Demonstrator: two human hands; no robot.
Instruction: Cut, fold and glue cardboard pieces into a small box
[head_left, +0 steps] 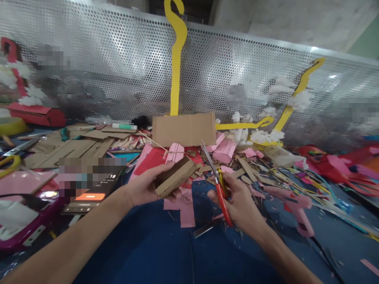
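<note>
From my remote seat, my left hand grips a small brown cardboard box, tilted, its hollow inside partly visible. My right hand holds scissors with red and yellow handles, the blades pointing away from me, apart from the box. Below lies a blue surface with pink paper pieces. Beyond my hands stands a plain cardboard panel; a tall yellow hooked strip rises behind it, before a perforated metal screen. A lit phone lies on the left; a pink glue gun lies on the right, near scattered scraps.
</note>
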